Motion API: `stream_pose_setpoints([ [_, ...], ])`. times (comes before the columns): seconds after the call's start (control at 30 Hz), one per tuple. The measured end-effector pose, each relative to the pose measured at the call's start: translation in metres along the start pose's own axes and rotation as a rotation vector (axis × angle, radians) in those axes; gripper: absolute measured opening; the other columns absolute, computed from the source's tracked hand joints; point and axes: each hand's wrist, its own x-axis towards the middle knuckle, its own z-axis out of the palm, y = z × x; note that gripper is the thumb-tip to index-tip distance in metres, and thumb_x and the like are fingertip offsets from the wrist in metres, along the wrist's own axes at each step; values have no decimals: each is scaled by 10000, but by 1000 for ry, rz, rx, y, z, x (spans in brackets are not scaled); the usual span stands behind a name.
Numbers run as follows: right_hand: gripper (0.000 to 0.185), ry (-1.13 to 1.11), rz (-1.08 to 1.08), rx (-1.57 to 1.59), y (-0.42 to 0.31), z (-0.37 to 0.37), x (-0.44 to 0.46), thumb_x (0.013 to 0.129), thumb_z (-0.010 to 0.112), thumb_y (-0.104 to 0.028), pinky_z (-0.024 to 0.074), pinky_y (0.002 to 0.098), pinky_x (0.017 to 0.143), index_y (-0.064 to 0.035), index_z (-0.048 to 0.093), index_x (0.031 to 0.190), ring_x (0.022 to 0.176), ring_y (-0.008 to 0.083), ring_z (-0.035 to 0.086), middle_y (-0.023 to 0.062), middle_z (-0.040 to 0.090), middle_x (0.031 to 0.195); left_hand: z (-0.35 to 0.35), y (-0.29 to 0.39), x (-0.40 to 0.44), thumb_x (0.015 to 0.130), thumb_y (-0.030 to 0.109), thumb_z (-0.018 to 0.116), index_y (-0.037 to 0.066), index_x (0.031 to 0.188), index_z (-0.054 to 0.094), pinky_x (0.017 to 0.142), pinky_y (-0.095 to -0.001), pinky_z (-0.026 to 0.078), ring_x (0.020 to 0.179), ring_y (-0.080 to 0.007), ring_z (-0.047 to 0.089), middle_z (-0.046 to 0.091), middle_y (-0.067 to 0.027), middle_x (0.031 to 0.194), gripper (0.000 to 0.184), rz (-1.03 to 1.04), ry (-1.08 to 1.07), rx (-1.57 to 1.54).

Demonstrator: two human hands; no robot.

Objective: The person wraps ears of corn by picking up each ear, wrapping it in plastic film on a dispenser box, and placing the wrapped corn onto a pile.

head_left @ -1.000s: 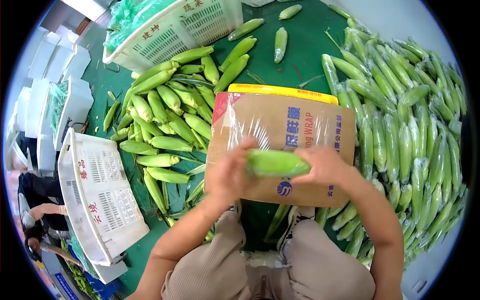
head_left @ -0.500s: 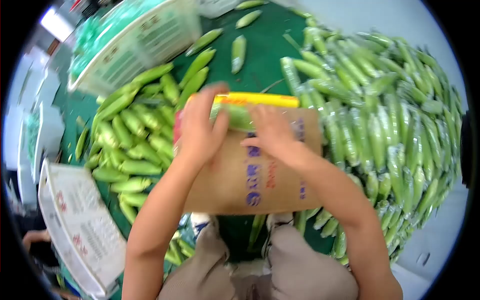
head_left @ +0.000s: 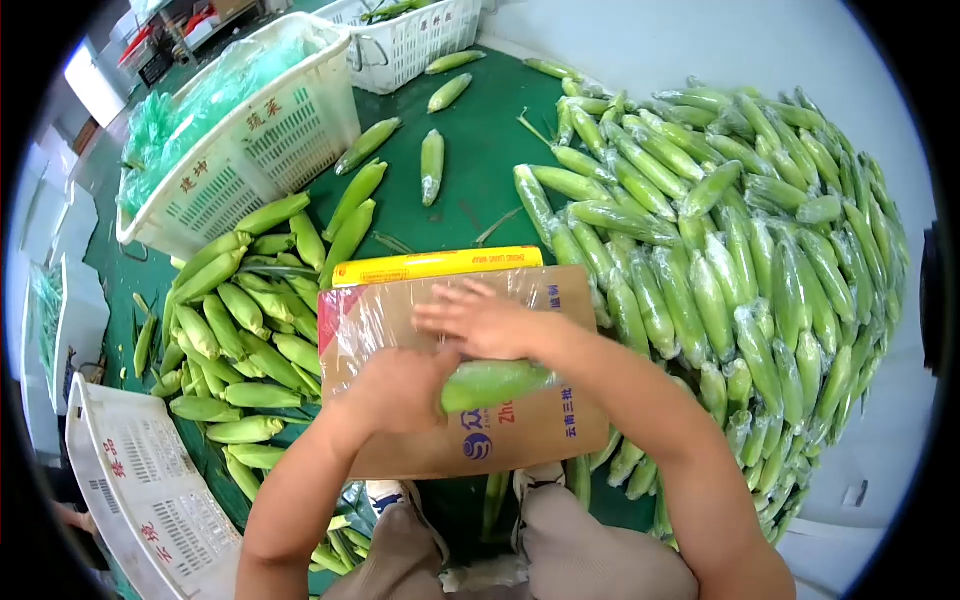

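Corn ear (head_left: 497, 386) is over the cardboard box (head_left: 410, 456), at 3 o'clock from the left hand (head_left: 402, 385), whose grip is clamped on the ear's 9 o'clock end. Right hand (head_left: 482, 322) is flattish, back up, at about 11 from the ear, fingers apart. Yellow carton (head_left: 440, 266) at box's 12 o'clock edge, loose corn pile (head_left: 237, 308) at 9, film-wrapped pile (head_left: 706, 300) toward 2.

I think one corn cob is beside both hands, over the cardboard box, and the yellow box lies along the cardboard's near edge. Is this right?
Only the edge is wrong: in the head view, the yellow box lies along the far edge of the cardboard box. The corn cob is beside the left hand and right hand, as you say.
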Motion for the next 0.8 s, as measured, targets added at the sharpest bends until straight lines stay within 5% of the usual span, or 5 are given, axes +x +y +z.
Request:
stream_pose_setpoints([
  [0.3,651,107,41,37,-25,23,-13,977,564,-541,156,553,1268,-250,469,1552,1577,233,218,-13,342,1673,103,57,-87,829,433,764,36,1333,529,836,-489,558,944,-431,704,717,-248,986,683,150,-857,-381],
  [0.33,628,137,41,-52,-32,30,-12,962,583,-516,215,552,1245,-228,507,1515,1532,255,300,16,400,1631,130,47,-104,892,593,683,26,1550,398,1045,-506,484,1286,-386,578,566,-247,1437,915,257,-1002,-260],
  [0.57,946,-305,-10,973,-198,33,-102,774,837,-548,483,459,1012,-84,445,1499,1228,370,585,200,591,1368,58,16,-154,692,101,886,64,1500,453,1048,-462,459,1275,-330,546,577,-166,1400,918,118,-305,-873],
  [0.77,878,-62,337,1335,-201,33,-109,726,866,-237,476,392,1017,-32,446,1470,1212,308,600,176,632,1288,96,-21,-120,1066,382,456,-32,1207,609,712,-354,536,799,-240,621,671,-157,1007,463,-464,1041,-1436],
  [0.8,872,14,359,1404,-205,32,-101,731,863,-234,477,388,1018,-29,445,1469,1205,296,602,166,634,1283,92,20,-98,1053,343,517,-31,1221,615,782,-387,541,865,-267,628,680,-167,1039,421,-263,1120,-990],
])
